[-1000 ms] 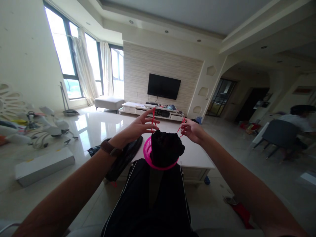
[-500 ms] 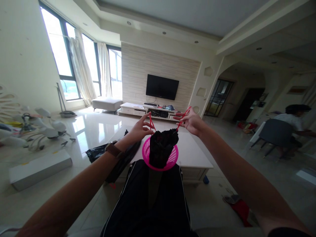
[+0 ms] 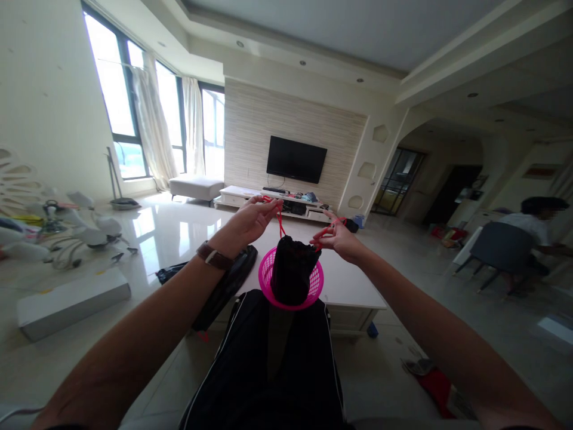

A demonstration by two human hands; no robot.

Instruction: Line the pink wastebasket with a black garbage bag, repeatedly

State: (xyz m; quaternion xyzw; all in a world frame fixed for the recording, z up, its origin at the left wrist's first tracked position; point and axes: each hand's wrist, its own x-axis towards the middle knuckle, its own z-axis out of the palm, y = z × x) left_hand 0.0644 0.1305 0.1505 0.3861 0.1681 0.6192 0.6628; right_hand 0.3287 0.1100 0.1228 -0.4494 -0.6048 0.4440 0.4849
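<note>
While black bag sits in pink basket | left hand, right hand: fingers pinching red drawstring | apparently cord-handling; next calls for even tension

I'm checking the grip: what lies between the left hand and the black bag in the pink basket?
A red drawstring runs from the left hand down to the black bag, in the head view.

Free passage is noted to the right of the round pink plastic mesh basket, over the white tabletop. On its left, access is obstructed by a glossy black plastic bundle. The basket's middle is occupied by a crumpled black plastic bag; above its far side, space is crossed by thin red drawstrings.
</note>
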